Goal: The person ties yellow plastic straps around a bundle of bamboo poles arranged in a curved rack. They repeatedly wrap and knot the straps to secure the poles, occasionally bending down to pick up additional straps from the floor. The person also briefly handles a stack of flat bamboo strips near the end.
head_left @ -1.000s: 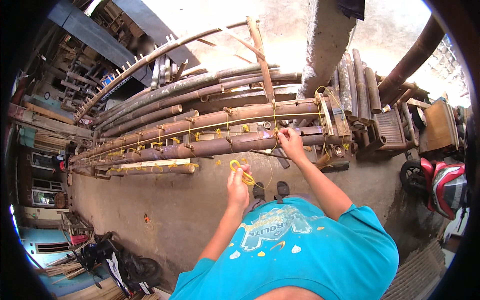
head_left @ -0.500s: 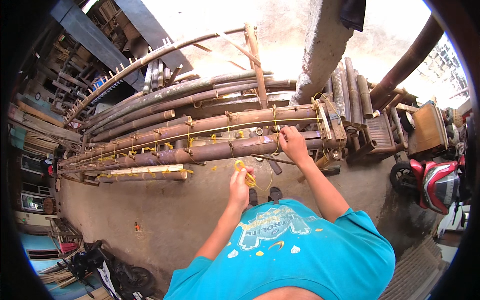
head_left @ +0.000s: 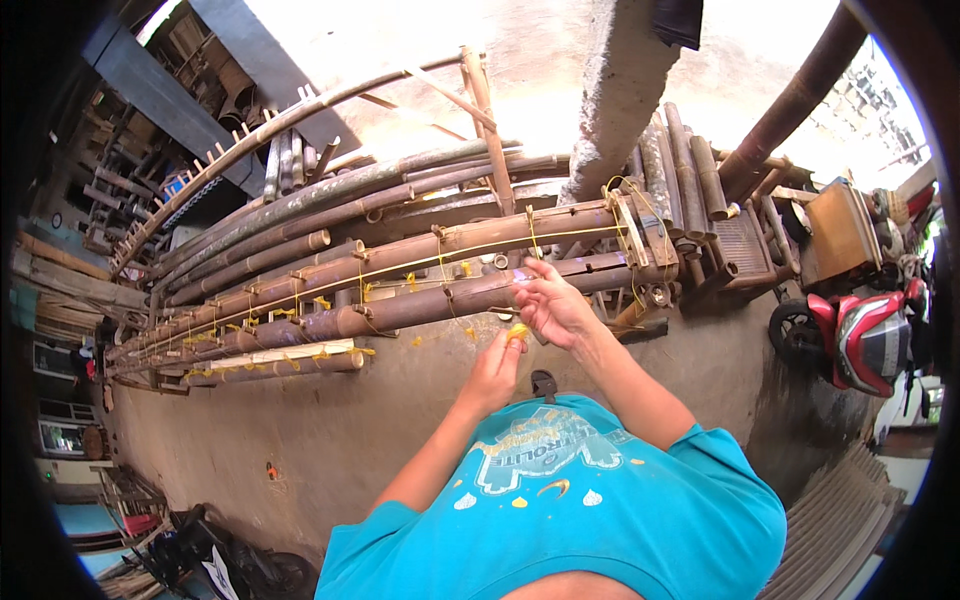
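Left hand (head_left: 494,367): closed on a bundle of thin yellow cord (head_left: 517,333). Right hand (head_left: 556,308): just beside, apart from the left, fingers loosely curled, grip uncertain; it hides part of a pole. Beyond both hands: pegged, cord-strung frame of round brown bamboo (head_left: 400,313); mottled loose poles (head_left: 330,187); rough concrete pillar (head_left: 612,115). Rightward of hands: glossy red motorcycle (head_left: 850,345).

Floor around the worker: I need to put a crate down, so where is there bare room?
Widest bare floor: between the lashed bamboo poles, black motorcycle and left forearm, bar one small orange thing. Another patch lies between the right forearm and red motorcycle. Crowded: beyond the lashed poles, where more bamboo lies stacked.
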`<state>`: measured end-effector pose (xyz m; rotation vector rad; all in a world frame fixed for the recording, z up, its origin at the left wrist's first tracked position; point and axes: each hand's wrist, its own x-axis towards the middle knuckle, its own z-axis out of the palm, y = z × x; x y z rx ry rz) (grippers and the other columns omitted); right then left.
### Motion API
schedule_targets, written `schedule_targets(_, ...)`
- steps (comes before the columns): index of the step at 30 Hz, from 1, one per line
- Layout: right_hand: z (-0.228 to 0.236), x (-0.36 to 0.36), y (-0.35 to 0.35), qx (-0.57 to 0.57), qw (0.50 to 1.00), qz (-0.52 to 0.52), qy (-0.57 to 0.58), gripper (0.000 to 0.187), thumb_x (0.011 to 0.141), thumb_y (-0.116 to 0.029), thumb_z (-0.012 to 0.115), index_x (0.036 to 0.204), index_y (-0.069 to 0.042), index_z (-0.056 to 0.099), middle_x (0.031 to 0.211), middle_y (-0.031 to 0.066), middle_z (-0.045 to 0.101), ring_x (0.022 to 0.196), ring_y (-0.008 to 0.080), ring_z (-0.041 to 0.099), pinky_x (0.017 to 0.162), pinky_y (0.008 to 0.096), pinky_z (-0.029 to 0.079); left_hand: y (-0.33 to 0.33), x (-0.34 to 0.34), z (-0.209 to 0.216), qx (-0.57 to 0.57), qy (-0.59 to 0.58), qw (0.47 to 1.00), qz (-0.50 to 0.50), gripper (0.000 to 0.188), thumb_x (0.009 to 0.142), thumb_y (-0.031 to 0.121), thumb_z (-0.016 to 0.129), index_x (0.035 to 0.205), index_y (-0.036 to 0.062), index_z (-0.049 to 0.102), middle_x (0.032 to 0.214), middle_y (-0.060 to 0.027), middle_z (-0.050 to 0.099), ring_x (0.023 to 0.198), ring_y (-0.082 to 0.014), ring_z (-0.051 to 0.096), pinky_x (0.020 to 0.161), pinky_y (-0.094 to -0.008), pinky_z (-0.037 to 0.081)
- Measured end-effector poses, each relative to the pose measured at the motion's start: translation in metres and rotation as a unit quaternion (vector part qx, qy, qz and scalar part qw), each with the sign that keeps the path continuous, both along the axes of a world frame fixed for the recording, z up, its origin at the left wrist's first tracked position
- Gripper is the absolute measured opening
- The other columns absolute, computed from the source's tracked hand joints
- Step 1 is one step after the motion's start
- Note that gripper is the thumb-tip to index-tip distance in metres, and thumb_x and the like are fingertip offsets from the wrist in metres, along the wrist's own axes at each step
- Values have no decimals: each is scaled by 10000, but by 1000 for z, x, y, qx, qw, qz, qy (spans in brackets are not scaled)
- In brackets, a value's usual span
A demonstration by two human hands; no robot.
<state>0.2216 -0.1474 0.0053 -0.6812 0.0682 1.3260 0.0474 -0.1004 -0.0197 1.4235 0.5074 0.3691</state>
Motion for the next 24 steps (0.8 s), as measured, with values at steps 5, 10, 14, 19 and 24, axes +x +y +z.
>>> schedule_targets(5,73,-53,-21,80,591,131,-792,611,874,-106,596,1405,-160,299,891,109,619,772,177,647,644,310,520,24,5,-10,132,-51,990,14,192,981,166,410,1098,52,511,869,-7,554,796,-143,536,694,-300,462)
schedule_targets(10,61,-19,-18,1,866,196,-461,244,929,-192,571,1116,-41,531,662,20,603,613,123,611,535,267,472,12,7,36,-117,-56,991,-26,226,1024,271,373,1077,73,470,812,25,431,693,-67,413,671,-252,437)
schedule_targets(14,56,-13,-19,2,963,153,-224,167,952,-215,549,959,-49,552,669,-56,470,510,32,372,458,203,315,7,1,37,-104,-45,993,16,236,1023,259,387,1102,54,471,784,25,411,679,-61,390,673,-258,432)
schedule_targets(19,28,-25,-39,24,956,291,-29,652,903,-712,186,1264,-202,373,652,-24,414,502,43,312,463,193,277,17,-3,44,47,0,997,-57,272,1008,286,424,981,51,558,795,15,485,706,-61,441,664,-247,420)
schedule_targets(24,89,-35,-40,7,857,357,-371,690,884,-728,215,1345,-229,338,780,21,462,565,106,453,490,243,380,26,-20,-42,-12,63,988,-144,321,980,303,461,793,65,568,734,27,520,673,-70,475,636,-237,412)
